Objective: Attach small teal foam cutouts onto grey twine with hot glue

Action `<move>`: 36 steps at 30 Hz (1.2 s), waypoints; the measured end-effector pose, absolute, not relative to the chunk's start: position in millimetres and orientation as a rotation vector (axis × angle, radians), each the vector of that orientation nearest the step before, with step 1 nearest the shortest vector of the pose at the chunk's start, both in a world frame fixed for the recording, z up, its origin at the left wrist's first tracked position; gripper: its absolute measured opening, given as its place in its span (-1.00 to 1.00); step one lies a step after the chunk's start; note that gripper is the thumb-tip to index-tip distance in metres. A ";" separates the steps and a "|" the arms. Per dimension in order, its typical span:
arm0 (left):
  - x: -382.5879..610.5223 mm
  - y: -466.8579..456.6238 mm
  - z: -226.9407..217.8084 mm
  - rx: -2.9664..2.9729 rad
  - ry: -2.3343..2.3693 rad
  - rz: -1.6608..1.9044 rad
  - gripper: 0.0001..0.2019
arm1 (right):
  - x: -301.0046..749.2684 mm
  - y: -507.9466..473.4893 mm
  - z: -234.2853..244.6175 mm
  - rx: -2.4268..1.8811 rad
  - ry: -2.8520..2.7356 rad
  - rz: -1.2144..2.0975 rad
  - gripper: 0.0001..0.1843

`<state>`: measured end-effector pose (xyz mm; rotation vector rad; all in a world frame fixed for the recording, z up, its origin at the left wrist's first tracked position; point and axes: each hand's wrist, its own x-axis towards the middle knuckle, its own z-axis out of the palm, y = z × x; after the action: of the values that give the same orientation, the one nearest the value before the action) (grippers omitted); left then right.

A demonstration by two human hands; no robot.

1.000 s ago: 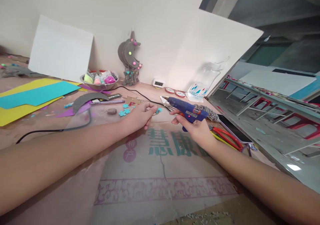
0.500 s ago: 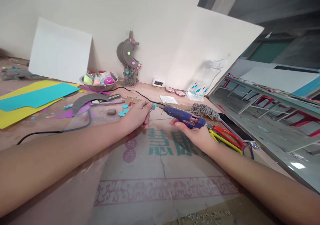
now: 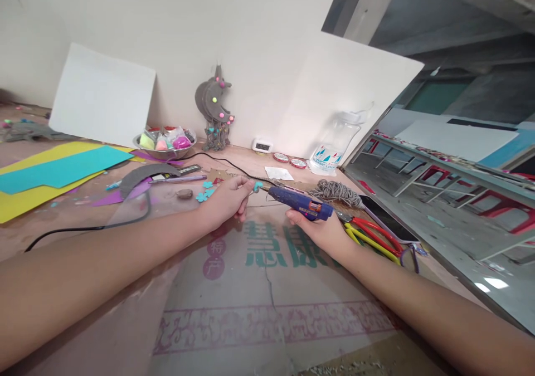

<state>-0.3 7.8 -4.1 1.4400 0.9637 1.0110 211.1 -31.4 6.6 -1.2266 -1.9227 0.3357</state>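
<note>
My right hand (image 3: 320, 231) is closed round a blue hot glue gun (image 3: 298, 202), its nozzle pointing left. At the nozzle tip is a small turquoise cut-out piece (image 3: 258, 186), pinched between the thumb and fingers of my left hand (image 3: 232, 200). Whether the nozzle touches the piece, I cannot tell. More turquoise flower-like pieces (image 3: 205, 191) lie on the table just left of that hand. Beneath both hands is a printed cardboard sheet (image 3: 234, 287) with green characters.
Grey cord (image 3: 338, 192), red- and yellow-handled pliers (image 3: 374, 234) and a phone (image 3: 390, 220) lie at the right. A bowl (image 3: 165, 152) of coloured clay packets, a moon ornament (image 3: 213, 103), a clock (image 3: 262, 145) and a plastic jug (image 3: 334, 145) stand behind. Coloured sheets (image 3: 62, 170) lie left.
The view has tilted slightly, so most things sit a little lower. Both hands keep their holds, the glue gun's nozzle still at the turquoise piece.
</note>
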 end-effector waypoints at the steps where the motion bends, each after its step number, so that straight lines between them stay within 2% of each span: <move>1: -0.4 7.9 -4.2 1.443 0.957 1.011 -0.78 | 210.5 -31.7 6.6 -1.230 -1.902 0.349 -0.73; 11: -2.0 8.9 -5.8 1.438 0.940 0.993 -0.73 | 207.8 -31.4 4.5 -1.222 -1.792 0.463 -0.68; 25: -1.5 9.8 -6.2 1.438 0.918 1.001 -0.75 | 210.6 -30.6 0.0 -1.248 -1.795 0.438 -0.62; 36: -1.1 12.3 -9.3 1.430 0.913 1.009 -0.73 | 207.5 -30.6 3.0 -1.256 -1.769 0.510 -0.77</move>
<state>-1.1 12.3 -9.3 1.4295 0.9125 1.0092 207.5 -30.6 3.0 -1.2556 -1.7686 0.5097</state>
